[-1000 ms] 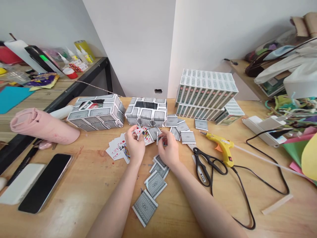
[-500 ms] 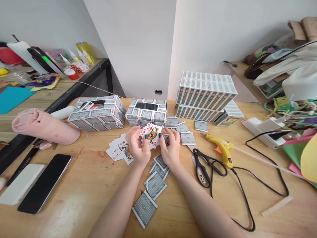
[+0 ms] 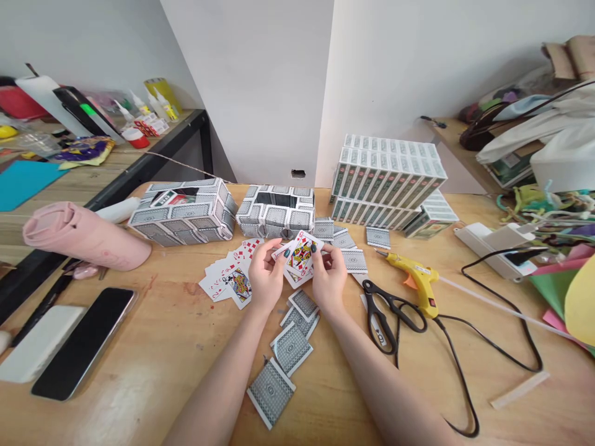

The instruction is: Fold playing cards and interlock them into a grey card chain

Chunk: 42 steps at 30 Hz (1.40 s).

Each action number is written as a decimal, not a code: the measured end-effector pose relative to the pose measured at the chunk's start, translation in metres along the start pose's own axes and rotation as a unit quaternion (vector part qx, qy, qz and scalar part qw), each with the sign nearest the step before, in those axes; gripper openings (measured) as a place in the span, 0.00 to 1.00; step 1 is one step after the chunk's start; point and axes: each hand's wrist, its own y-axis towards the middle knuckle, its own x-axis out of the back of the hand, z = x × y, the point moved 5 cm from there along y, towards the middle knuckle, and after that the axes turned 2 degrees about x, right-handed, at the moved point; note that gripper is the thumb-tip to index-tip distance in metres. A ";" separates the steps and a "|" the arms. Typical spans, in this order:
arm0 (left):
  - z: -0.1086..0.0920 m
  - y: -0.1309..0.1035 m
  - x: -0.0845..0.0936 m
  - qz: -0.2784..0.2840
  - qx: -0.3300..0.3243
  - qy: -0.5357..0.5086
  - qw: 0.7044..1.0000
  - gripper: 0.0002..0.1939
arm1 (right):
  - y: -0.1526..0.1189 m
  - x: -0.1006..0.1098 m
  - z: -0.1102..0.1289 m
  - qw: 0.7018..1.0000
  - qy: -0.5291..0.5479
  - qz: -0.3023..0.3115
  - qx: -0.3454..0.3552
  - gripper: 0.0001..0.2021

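Note:
Between my two hands are a few face-up playing cards (image 3: 302, 253), a red queen of diamonds on top, tilted and spread apart. My left hand (image 3: 266, 277) is closed, pinching a card at the left edge of this group. From the other side, the thumb and fingers of my right hand (image 3: 329, 279) grip the queen. A fan of face-up cards (image 3: 223, 279) lies left of my left hand. Below my wrists runs a row of folded grey-backed cards (image 3: 292, 347), and more grey-backed cards (image 3: 354, 261) lie beyond my right hand.
Two card-covered boxes (image 3: 186, 217) (image 3: 276, 214) stand behind my hands. Stacked card packs (image 3: 388, 173) rise at the back right. Black scissors (image 3: 385, 313), a yellow glue gun (image 3: 421, 282) and its cord lie right. A phone (image 3: 86, 344) and pink roll (image 3: 86, 236) lie left.
Both hands have shifted a little to the right with the cards. The queen has slid right and tilted, so the cards are more spread. More of the fan at left shows.

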 end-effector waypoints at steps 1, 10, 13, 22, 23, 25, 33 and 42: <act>0.003 0.002 0.002 -0.014 0.014 0.000 1.000 0.17 | 0.001 0.003 0.000 0.999 -0.019 -0.025 0.011 0.10; 0.012 0.009 0.010 -0.059 0.068 -0.003 0.996 0.15 | 0.003 -0.002 -0.002 0.999 0.048 -0.001 -0.016 0.12; 0.013 0.008 0.009 -0.059 0.090 -0.017 0.994 0.14 | 0.002 -0.007 -0.002 0.997 0.067 0.032 -0.030 0.12; 0.012 0.008 0.010 -0.076 0.093 -0.020 0.993 0.12 | 0.003 -0.005 -0.007 0.997 0.054 0.033 -0.033 0.13; 0.013 0.008 0.011 -0.085 0.100 -0.022 0.991 0.13 | 0.003 -0.004 -0.009 0.998 0.042 0.023 -0.034 0.14; 0.017 0.009 0.014 -0.109 0.121 -0.045 0.986 0.14 | 0.005 0.001 -0.012 0.999 0.016 -0.008 -0.033 0.14; 0.027 0.010 0.033 -0.238 0.109 -0.199 0.945 0.12 | 0.010 0.008 -0.015 0.999 -0.002 -0.041 -0.015 0.13; 0.012 0.005 0.004 -0.057 0.077 -0.010 0.995 0.09 | 0.004 -0.004 -0.005 0.991 0.091 0.037 -0.095 0.14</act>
